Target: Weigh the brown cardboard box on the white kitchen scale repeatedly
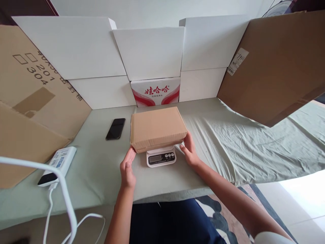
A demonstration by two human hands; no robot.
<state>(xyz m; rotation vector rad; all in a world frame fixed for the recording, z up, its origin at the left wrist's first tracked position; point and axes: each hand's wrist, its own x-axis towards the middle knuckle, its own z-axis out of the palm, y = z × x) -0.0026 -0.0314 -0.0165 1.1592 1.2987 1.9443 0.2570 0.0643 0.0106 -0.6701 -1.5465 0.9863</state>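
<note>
A closed brown cardboard box (156, 127) rests on a small white digital scale (160, 157) in the middle of the cloth-covered table (228, 142). My left hand (127, 168) lies flat with fingers together, its tips touching the box's near left corner. My right hand (189, 149) is at the box's near right corner, fingers against its side. Neither hand wraps around the box. The scale's display (155, 158) is dark and unreadable.
A black phone (115, 128) lies left of the box. A white power bank (58, 165) with a white cable (63, 193) sits at the near left. White and brown cardboard panels (149, 51) wall in the back and sides, with a red-and-white printed carton (155, 91) behind the box.
</note>
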